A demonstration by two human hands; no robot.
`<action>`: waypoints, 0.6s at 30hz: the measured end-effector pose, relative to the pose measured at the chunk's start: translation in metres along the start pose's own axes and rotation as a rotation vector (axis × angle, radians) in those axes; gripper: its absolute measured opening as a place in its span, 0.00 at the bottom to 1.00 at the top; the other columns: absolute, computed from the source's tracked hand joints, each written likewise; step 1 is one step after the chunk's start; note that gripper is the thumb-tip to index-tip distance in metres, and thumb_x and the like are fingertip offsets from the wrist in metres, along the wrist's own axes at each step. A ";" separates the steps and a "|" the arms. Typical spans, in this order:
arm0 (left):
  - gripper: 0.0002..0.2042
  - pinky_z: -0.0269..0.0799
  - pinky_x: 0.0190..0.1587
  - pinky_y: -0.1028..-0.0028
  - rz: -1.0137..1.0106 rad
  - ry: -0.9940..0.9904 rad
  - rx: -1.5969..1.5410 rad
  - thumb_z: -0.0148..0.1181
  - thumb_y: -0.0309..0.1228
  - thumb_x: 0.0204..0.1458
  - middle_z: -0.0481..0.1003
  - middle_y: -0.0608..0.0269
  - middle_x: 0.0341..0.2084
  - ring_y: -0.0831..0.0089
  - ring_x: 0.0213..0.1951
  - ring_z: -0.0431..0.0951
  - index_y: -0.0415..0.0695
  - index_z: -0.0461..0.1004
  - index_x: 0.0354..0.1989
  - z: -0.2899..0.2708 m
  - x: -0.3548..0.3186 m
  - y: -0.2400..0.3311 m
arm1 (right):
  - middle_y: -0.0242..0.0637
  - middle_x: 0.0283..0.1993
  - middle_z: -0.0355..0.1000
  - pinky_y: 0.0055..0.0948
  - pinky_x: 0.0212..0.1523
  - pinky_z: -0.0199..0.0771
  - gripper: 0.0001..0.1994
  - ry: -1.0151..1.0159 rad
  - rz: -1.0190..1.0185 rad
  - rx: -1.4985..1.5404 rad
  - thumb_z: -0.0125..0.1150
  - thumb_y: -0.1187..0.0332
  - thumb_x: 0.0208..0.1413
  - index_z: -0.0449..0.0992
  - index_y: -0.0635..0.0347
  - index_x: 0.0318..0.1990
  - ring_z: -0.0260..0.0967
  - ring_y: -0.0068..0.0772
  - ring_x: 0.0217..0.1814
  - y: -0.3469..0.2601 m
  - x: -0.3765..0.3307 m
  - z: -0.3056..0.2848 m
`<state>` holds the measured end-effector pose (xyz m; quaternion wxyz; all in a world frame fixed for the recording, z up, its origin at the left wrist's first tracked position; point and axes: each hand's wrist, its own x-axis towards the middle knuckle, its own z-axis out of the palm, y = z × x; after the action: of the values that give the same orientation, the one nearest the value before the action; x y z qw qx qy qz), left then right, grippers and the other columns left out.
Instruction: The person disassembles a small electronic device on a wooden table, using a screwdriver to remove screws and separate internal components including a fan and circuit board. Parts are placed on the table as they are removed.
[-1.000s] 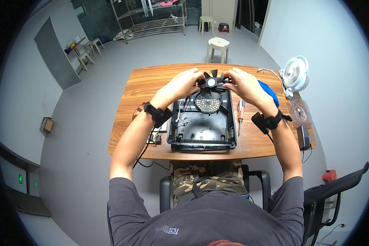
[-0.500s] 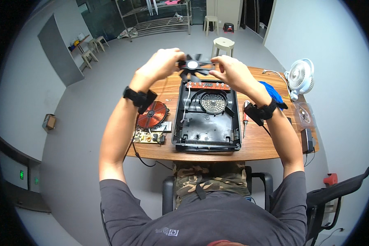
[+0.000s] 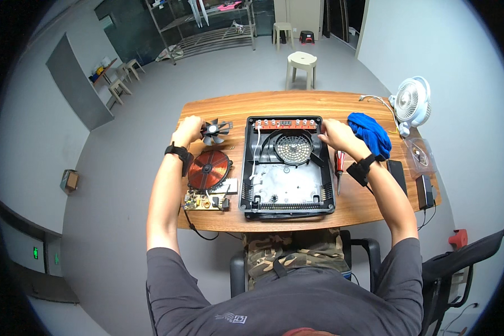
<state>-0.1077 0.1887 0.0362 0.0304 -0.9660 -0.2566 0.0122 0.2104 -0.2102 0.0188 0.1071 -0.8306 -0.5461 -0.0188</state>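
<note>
My left hand (image 3: 189, 130) pinches the left side of a small black cooling fan (image 3: 213, 130) with several blades and a pale hub, low over the table's far left or on it; I cannot tell which. My right hand (image 3: 338, 134) grips the far right edge of an open black plastic housing (image 3: 285, 185), its fingertips partly hidden. Inside the housing lie a red circuit board (image 3: 285, 124) along the far end, a round vent grille (image 3: 293, 148) and a white cable (image 3: 256, 151). A copper coil (image 3: 209, 169) and a circuit board with components (image 3: 204, 201) lie left of the housing.
On the wooden table (image 3: 297, 224), a red-handled screwdriver (image 3: 339, 162) lies right of the housing. Farther right are a blue cloth (image 3: 369, 134), a white desk fan (image 3: 412, 103), a clear plastic box (image 3: 420, 157) and a black adapter (image 3: 424, 191). A stool (image 3: 302, 61) stands beyond the table.
My left hand has brought the cooling fan down and left from above the housing's far end. My right hand has let go of the fan and dropped to the housing's far right edge.
</note>
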 end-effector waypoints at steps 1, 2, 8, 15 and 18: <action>0.14 0.79 0.45 0.59 0.020 -0.014 0.015 0.74 0.27 0.42 0.83 0.51 0.35 0.52 0.41 0.83 0.46 0.84 0.40 0.008 0.003 0.001 | 0.50 0.41 0.78 0.48 0.46 0.77 0.18 0.038 0.050 -0.008 0.67 0.56 0.57 0.74 0.62 0.42 0.77 0.55 0.47 0.006 -0.007 0.003; 0.14 0.79 0.45 0.58 -0.027 -0.042 0.036 0.74 0.26 0.41 0.83 0.50 0.35 0.51 0.41 0.83 0.46 0.84 0.39 0.015 0.008 0.005 | 0.54 0.39 0.78 0.51 0.44 0.77 0.22 0.029 0.086 -0.040 0.65 0.52 0.59 0.72 0.66 0.43 0.77 0.59 0.44 0.013 -0.011 0.008; 0.12 0.80 0.45 0.57 -0.055 -0.061 0.003 0.69 0.20 0.41 0.82 0.46 0.38 0.49 0.43 0.83 0.43 0.84 0.37 0.042 0.023 0.003 | 0.64 0.43 0.77 0.51 0.45 0.80 0.30 -0.050 0.408 -0.021 0.62 0.47 0.61 0.68 0.73 0.50 0.78 0.62 0.45 0.029 -0.028 0.018; 0.16 0.80 0.46 0.58 -0.053 -0.089 -0.105 0.68 0.17 0.39 0.82 0.47 0.38 0.48 0.44 0.82 0.43 0.83 0.40 0.043 0.016 0.014 | 0.61 0.42 0.78 0.52 0.45 0.80 0.29 0.015 0.398 -0.048 0.64 0.49 0.60 0.67 0.71 0.51 0.78 0.63 0.46 0.046 -0.034 0.044; 0.17 0.80 0.46 0.58 -0.082 -0.117 -0.130 0.69 0.19 0.40 0.82 0.46 0.38 0.48 0.44 0.83 0.43 0.82 0.42 0.050 0.017 0.007 | 0.67 0.49 0.76 0.51 0.49 0.79 0.34 -0.079 0.409 -0.004 0.63 0.47 0.60 0.68 0.76 0.54 0.77 0.65 0.51 0.042 -0.030 0.036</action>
<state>-0.0911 0.1936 -0.0142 -0.0469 -0.9522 -0.2977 0.0505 0.2336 -0.2458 -0.0269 0.0853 -0.9245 -0.3699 0.0347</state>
